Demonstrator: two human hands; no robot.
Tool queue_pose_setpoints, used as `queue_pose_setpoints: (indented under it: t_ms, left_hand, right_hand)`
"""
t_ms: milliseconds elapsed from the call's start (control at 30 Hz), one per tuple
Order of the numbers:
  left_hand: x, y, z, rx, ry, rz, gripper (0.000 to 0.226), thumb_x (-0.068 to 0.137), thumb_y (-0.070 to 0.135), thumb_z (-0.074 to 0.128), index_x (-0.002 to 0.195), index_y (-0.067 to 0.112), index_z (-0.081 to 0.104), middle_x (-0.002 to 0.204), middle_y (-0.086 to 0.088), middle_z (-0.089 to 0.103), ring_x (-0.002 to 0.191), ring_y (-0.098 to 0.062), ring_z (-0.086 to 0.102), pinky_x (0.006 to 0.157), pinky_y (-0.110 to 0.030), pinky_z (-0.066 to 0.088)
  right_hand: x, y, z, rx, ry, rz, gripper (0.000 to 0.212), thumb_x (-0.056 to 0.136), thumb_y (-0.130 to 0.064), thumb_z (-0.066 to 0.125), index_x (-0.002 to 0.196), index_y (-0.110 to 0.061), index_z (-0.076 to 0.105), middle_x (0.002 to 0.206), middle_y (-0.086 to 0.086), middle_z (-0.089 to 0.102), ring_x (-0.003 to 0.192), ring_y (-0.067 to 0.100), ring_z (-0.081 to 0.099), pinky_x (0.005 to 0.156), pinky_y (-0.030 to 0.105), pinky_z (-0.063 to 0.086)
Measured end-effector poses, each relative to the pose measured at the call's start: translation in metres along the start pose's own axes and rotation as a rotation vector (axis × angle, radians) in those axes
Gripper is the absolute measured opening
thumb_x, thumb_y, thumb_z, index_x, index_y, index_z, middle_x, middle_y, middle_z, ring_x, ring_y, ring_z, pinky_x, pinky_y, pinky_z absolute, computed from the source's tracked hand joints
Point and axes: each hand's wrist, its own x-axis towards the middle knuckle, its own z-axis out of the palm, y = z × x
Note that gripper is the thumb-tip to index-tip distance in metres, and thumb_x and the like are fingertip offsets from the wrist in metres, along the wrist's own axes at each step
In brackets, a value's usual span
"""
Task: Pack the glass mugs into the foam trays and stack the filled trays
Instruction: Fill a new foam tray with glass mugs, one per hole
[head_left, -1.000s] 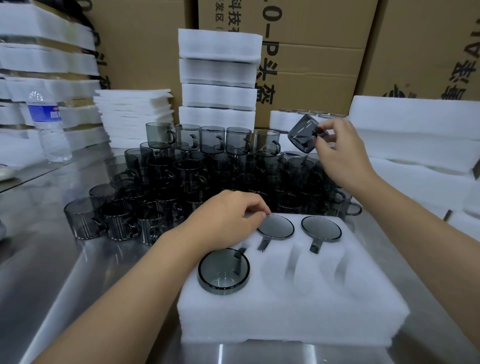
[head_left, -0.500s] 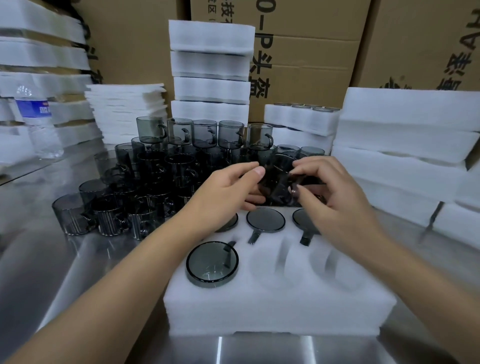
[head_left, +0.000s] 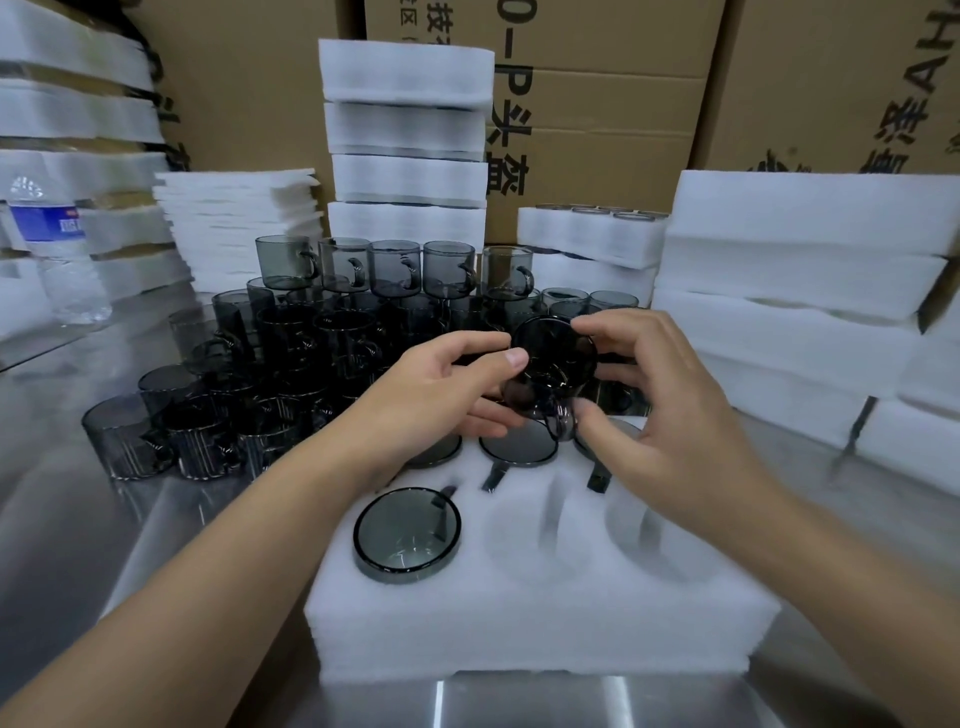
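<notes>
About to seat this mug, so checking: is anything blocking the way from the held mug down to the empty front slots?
Nothing visible: the held mug hangs above the tray, and the empty slots lie open.

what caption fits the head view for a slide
Both hands, left hand and right hand, hold a smoky glass mug above a foam tray with four mugs seated.

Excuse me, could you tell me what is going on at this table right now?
A person is packing smoked glass mugs into a white foam tray. Both the left hand and right hand hold one mug above the tray. Four pockets are filled, including the near-left mug; two near pockets are empty. Loose mugs wait behind.
</notes>
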Motion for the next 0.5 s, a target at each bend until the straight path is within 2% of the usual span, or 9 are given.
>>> queue_pose_setpoints:
  t_ms: [133,267,367,500]
  left_hand:
    - [-0.0006,0.0,-0.0015,0.017,-0.035,-0.007,0.043,0.087,0.024,0.064,0.128,0.018,0.054,0.098,-0.003,0.074,0.084,-0.019,0.073,0.066,-0.02,0.054]
    - [-0.0028,0.0018,-0.0031,0.023,-0.068,-0.006,0.042,0.088,0.019,0.063,0.129,0.019,0.053,0.098,0.0,0.075,0.086,-0.017,0.072,0.067,-0.018,0.053]
    - [-0.0031,0.002,-0.0036,0.012,-0.077,-0.002,0.039,0.088,0.018,0.064,0.125,0.021,0.054,0.099,-0.001,0.074,0.087,-0.018,0.072,0.068,-0.019,0.054]
    - [-0.0029,0.0008,-0.0046,-0.003,-0.085,0.011,0.031,0.087,0.017,0.065,0.114,0.029,0.055,0.1,-0.002,0.074,0.089,-0.019,0.072,0.07,-0.02,0.055]
  right_hand:
    - [-0.0013,-0.0024,-0.0012,0.017,-0.006,0.018,0.052,0.077,-0.006,0.046,0.121,-0.035,0.045,0.119,-0.017,0.048,0.115,0.006,0.051,0.098,0.02,0.043]
    - [-0.0017,-0.005,-0.0022,0.024,-0.016,0.023,0.05,0.078,-0.006,0.044,0.12,-0.031,0.047,0.118,-0.017,0.048,0.115,0.008,0.051,0.097,0.02,0.043]
    - [-0.002,-0.0054,-0.0036,-0.024,-0.026,-0.003,0.043,0.081,-0.013,0.053,0.123,-0.023,0.052,0.118,-0.016,0.048,0.114,-0.002,0.047,0.098,0.015,0.037]
    - [-0.0023,-0.005,-0.004,-0.075,-0.049,-0.036,0.05,0.078,-0.028,0.068,0.124,-0.026,0.049,0.119,-0.017,0.044,0.115,-0.006,0.044,0.096,0.008,0.032]
